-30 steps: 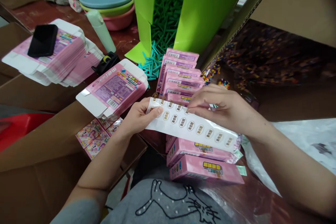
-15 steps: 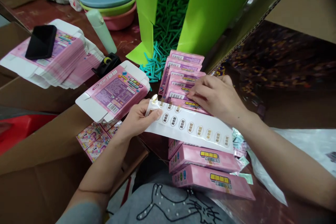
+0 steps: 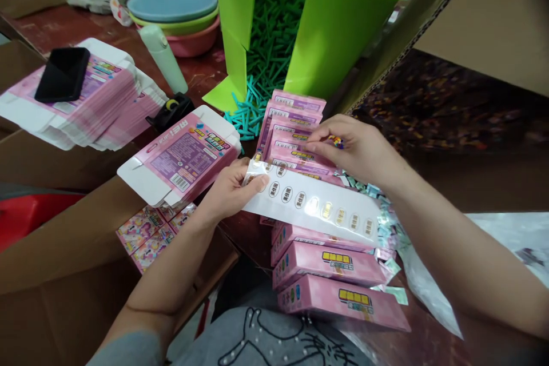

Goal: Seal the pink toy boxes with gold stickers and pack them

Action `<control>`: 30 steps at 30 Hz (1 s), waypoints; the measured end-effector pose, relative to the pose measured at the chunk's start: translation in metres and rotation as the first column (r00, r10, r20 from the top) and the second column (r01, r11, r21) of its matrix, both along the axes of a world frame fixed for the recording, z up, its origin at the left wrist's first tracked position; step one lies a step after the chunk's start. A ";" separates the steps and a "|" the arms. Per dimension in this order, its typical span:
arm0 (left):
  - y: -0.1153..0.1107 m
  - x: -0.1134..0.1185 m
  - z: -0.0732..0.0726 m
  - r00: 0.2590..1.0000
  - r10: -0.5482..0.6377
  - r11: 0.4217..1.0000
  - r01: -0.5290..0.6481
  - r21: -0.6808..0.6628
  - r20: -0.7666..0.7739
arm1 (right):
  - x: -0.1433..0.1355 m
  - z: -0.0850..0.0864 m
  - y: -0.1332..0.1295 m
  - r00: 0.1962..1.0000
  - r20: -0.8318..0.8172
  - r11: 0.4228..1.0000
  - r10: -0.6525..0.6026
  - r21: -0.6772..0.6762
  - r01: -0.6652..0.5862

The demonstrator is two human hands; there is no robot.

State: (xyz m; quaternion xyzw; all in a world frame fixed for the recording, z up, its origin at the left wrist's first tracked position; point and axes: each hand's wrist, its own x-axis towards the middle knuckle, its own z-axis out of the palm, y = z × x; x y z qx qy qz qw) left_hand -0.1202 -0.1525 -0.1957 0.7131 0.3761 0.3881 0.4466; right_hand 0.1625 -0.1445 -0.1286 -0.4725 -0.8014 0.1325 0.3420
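My left hand point(image 3: 234, 189) pinches the left end of a white sticker sheet point(image 3: 315, 229), thumb on top. Small oval labels with dark and gold print run along the sheet, which lies over part of a row of pink boxes point(image 3: 343, 303). My right hand point(image 3: 358, 146) is above the far boxes, its thumb and forefinger tips close together beside a box edge point(image 3: 295, 143). Whatever those fingertips hold, if anything, is too small to make out. Small multicoloured pieces point(image 3: 337, 141) show in the gap of that hand. The sheet hides the middle boxes.
To the left lie flat pink cartons point(image 3: 189, 154), a black tape dispenser point(image 3: 171, 111) and a phone point(image 3: 64, 74) on another stack. A pale green bottle point(image 3: 163, 57) stands near stacked basins point(image 3: 174, 3). Teal sticks point(image 3: 274, 28) spill from a green container point(image 3: 334, 46). Small packets point(image 3: 388, 229) lie at right.
My right hand has lifted slightly off the boxes, and its fingers have shifted. The upper row of the sheet shows one label fewer. My left hand keeps its grip; the view has shifted a little.
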 end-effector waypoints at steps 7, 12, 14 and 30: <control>0.000 -0.002 -0.004 1.000 -0.006 1.000 0.007 -0.027 0.012 | 0.004 -0.023 0.021 0.946 0.239 0.973 -0.220 0.127 0.194; 0.000 0.002 0.003 0.997 0.055 0.997 -0.052 -0.056 0.049 | 0.008 -0.017 0.016 0.890 0.397 0.971 -0.224 0.172 0.167; 0.001 0.004 0.006 0.997 0.064 0.998 -0.064 0.013 0.031 | 0.008 -0.012 0.013 0.916 0.369 0.985 -0.156 0.128 0.117; 0.015 0.015 0.002 0.990 0.096 0.994 -0.102 0.047 0.100 | 0.004 -0.020 0.054 0.956 0.166 0.970 -0.243 0.067 0.235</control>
